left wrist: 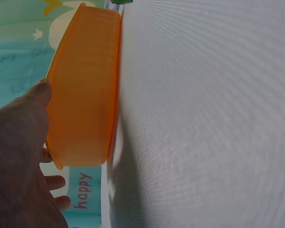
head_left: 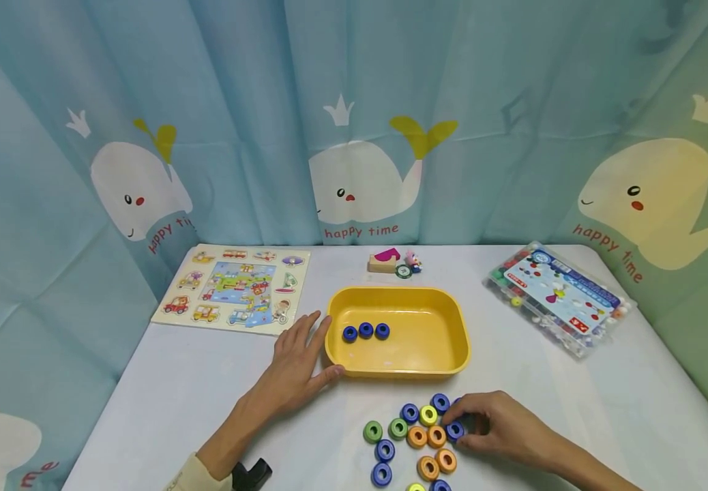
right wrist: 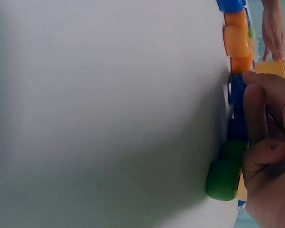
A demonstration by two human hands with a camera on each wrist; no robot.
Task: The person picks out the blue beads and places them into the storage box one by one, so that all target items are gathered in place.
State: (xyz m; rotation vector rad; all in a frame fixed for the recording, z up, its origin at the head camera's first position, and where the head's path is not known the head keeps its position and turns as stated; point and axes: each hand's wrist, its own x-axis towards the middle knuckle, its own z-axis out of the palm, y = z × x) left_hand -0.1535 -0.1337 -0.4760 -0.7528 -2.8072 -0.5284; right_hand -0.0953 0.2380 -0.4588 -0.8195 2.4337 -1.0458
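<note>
A yellow tray stands mid-table with three blue ring beads inside, at its left. My left hand rests against the tray's left end. Its thumb touches the front corner rim, and the fingers lie fairly straight along the side; in the left wrist view the thumb is on the rim. In front of the tray, my right hand pinches a blue ring bead between thumb and fingers, at the right of a loose group. Orange beads, green beads and more blue beads lie around it.
A picture puzzle board lies at the back left. At the back right is a clear box of beads. Behind the tray sit a wooden block, a round green token and a small figurine. A patterned curtain borders the table.
</note>
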